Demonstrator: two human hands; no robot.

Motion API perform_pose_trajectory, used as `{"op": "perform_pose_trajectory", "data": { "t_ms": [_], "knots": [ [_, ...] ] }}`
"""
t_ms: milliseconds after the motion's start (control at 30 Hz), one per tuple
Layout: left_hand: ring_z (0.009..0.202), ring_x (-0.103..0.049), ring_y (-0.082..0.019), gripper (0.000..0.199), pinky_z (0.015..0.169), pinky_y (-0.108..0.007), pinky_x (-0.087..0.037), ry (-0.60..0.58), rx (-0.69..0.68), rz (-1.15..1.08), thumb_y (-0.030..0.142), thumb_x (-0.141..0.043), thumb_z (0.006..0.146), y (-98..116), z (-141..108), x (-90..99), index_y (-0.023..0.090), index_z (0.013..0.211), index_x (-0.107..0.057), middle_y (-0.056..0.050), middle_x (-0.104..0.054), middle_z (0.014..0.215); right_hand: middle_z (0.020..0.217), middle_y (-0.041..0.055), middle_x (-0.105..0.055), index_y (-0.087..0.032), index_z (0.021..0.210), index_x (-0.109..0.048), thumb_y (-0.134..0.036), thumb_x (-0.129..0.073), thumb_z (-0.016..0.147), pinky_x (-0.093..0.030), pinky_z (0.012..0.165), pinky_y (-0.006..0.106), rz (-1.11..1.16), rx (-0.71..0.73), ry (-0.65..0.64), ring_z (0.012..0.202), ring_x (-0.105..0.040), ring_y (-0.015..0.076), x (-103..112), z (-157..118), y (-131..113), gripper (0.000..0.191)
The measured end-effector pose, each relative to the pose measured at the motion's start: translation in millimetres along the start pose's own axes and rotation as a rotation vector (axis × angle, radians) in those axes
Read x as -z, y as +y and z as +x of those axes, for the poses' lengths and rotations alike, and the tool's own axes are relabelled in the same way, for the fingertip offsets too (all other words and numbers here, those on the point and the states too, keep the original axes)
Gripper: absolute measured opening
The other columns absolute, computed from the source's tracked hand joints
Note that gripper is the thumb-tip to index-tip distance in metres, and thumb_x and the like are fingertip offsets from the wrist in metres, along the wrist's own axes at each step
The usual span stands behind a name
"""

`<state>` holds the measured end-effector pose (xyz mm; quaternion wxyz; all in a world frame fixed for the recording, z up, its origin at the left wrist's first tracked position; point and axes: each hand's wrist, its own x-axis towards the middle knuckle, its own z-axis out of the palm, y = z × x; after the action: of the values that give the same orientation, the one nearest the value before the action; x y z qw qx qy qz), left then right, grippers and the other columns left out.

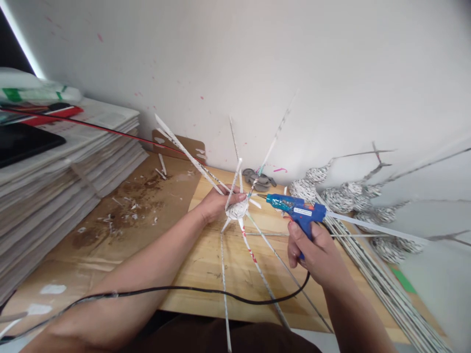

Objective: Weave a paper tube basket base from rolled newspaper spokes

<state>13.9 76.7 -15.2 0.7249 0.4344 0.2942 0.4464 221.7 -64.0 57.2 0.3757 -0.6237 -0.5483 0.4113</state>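
My left hand (219, 202) is closed on a small woven newspaper piece (237, 211), its thumb across the top. From that piece several rolled paper tubes (274, 139) stick out in all directions, some upward and some down toward me. My right hand (311, 247) grips the handle of a blue hot glue gun (290, 203). The gun's nozzle points left, close beside the woven piece; whether it touches is too small to tell. A long translucent glue stick (375, 226) juts from the gun's back end.
Woven newspaper shapes (342, 196) lie along the wall at right, near a bundle of paper tubes (382, 274). A tall newspaper stack (81, 171) stands at left. A black cord (184, 290) crosses over my left forearm. Grey putty-like lumps (259, 180) sit by the wall on the wooden board (176, 299).
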Motion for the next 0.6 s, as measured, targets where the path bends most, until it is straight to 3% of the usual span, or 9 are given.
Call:
{"op": "perform_pose_trajectory", "data": {
  "t_ms": [200,467,600],
  "knots": [
    [0.055,-0.057,-0.012,0.035,0.053,-0.025,-0.042,-0.002,-0.004,-0.012,0.034,-0.090,0.053,0.4,0.0,0.2,0.012,0.070,-0.069,-0.004,-0.066,0.064,0.049,-0.0057,-0.050,-0.022,0.077,-0.048,-0.064,-0.057,0.084,-0.038,0.041,0.024,0.015,-0.022,0.005,0.041,-0.055,0.0135,-0.3,-0.1,-0.9,0.044],
    [0.056,-0.058,-0.012,0.036,0.054,-0.024,-0.043,-0.009,-0.005,-0.009,0.034,-0.090,0.052,-0.8,0.4,1.0,0.011,0.070,-0.069,-0.004,-0.067,0.067,0.050,-0.0079,-0.049,-0.021,0.104,-0.053,-0.059,-0.058,0.086,-0.039,0.042,0.023,0.069,-0.010,0.016,0.040,-0.054,0.0125,-0.8,-0.2,2.5,0.042],
    [0.055,-0.057,-0.012,0.036,0.054,-0.025,-0.042,-0.012,-0.011,0.005,0.035,-0.090,0.053,-1.2,0.9,1.4,0.012,0.071,-0.069,-0.003,-0.066,0.064,0.050,-0.0076,-0.047,-0.021,0.101,-0.053,-0.058,-0.060,0.085,-0.039,0.043,0.023,0.111,-0.037,0.014,0.040,-0.052,0.0118,-1.0,0.4,3.9,0.041]
  ]
}}
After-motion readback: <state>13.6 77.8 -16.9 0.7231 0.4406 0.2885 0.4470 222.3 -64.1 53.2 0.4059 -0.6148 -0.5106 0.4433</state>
